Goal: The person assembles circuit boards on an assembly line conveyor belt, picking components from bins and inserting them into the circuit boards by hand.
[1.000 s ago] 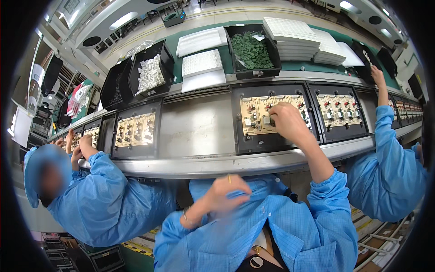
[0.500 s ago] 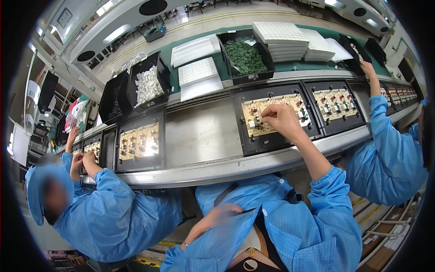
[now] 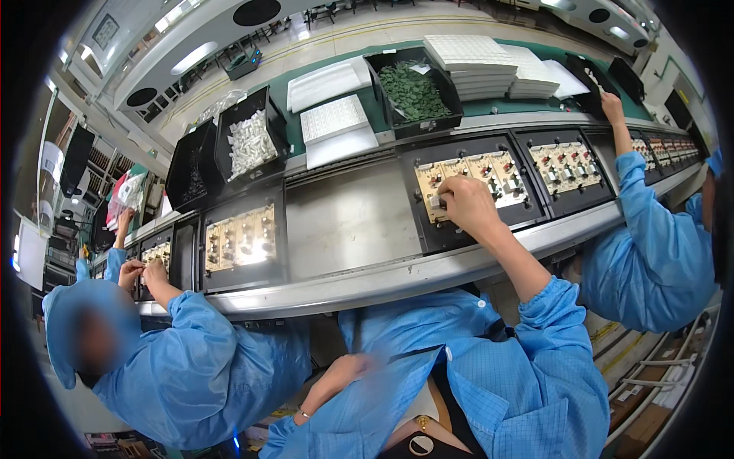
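My right hand (image 3: pixel 470 205) is over the left end of a tan circuit board panel (image 3: pixel 430 170), thumb and fingers pinched on a small pale block-shaped component (image 3: pixel 436 201). Whether that part is seated in the board or only touching it is hidden by the fingers. The panel carries several upright components and lies in a black carrier frame (image 3: pixel 437 242) on the metal conveyor. My left hand (image 3: pixel 342 373) rests low in front of my blue smock, away from the conveyor; its fingertips are smeared and partly lost against the cloth.
Beyond the conveyor rail (image 3: pixel 336 289) stand a black bin of green disc-shaped parts (image 3: pixel 413 93), a bin of white parts (image 3: pixel 251 141), a dark bin (image 3: pixel 195 164) and white foam trays (image 3: pixel 474 57). Other carriers (image 3: pixel 241 237) sit along the line. Co-workers in blue work on both sides.
My right hand has dropped slightly left and lower, down onto the panel. The carriers have shifted a little to the right in view. My left hand has slid slightly down and left.
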The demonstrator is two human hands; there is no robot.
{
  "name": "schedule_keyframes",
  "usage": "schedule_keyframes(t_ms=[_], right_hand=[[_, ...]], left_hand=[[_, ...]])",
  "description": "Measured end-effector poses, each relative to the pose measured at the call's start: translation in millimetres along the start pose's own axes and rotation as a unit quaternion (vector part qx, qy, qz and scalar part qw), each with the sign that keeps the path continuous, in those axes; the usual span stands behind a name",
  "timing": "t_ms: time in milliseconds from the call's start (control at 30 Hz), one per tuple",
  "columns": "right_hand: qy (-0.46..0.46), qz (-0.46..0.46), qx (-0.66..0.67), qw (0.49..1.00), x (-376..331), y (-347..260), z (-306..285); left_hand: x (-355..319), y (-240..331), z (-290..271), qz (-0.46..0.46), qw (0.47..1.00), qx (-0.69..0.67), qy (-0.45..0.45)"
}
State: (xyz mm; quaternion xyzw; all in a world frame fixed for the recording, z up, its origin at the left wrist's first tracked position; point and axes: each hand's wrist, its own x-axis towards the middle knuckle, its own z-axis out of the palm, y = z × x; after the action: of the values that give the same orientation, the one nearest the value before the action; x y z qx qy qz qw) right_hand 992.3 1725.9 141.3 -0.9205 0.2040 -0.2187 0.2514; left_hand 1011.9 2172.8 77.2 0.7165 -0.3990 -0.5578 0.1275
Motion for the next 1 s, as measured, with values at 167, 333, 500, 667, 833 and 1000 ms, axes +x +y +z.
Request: schedule_keyframes(t_ms=[167,333,500,667,833,1000], right_hand=[[-0.041,0.004,-0.096,0.994,-3,-7,1],[-0.052,0.015,-0.084,0.995,-3,2,6],[-0.060,-0.008,-0.033,0.998,2,16,-5],[-0.057,0.043,0.119,0.990,-45,-16,-49],[-0.348,0.121,0.226,0.902,-154,-24,-66],[-0.376,0.164,0.270,0.871,-236,-41,-38]], left_hand=[[-33,10,1,0.017,0.991,-0.130,0.022],[-56,65,-10,0.072,0.973,-0.186,0.118],[-11,-6,41,0.064,0.970,-0.207,0.114],[-25,12,36,-0.068,0.964,-0.245,0.080],[8,46,23,0.046,0.941,-0.229,0.243],[53,54,13,0.028,0.948,-0.229,0.217]])
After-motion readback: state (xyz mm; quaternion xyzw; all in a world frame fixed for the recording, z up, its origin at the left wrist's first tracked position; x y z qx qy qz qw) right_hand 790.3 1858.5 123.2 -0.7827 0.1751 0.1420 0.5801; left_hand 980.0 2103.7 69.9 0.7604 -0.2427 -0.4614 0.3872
